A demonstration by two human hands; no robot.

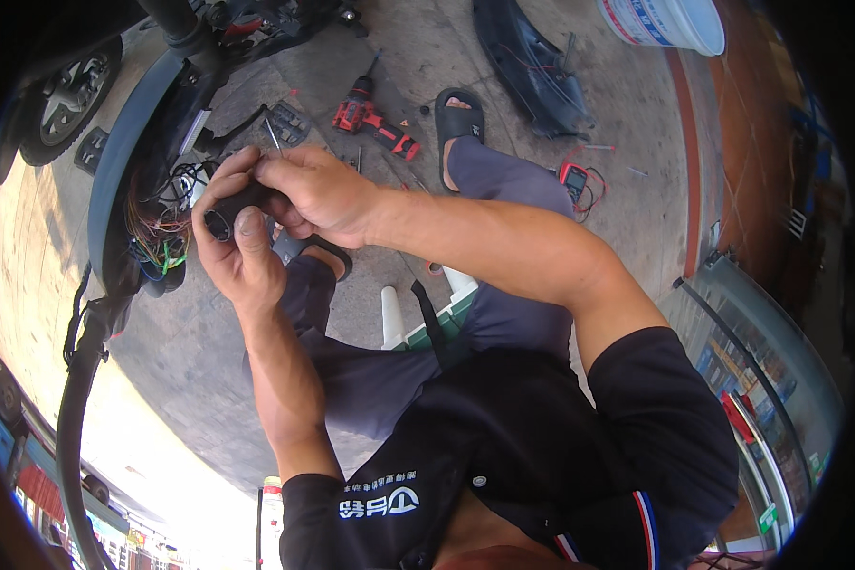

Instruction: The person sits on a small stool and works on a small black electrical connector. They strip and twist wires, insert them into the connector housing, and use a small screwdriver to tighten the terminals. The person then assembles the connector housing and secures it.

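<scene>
Both hands wrapped tight on black rubber grip (230, 211): left hand (240, 255) cups open end, right hand (315, 195) clamps body. Looks light, stiff-rubbery, non-slip; hold mid-barrel.

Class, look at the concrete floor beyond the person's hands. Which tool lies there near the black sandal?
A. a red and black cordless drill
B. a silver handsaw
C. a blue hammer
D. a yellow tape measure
A: a red and black cordless drill lies on the grey concrete floor just left of the black sandal, beyond the left hand and right hand, which together grip a short black tube.
</scene>
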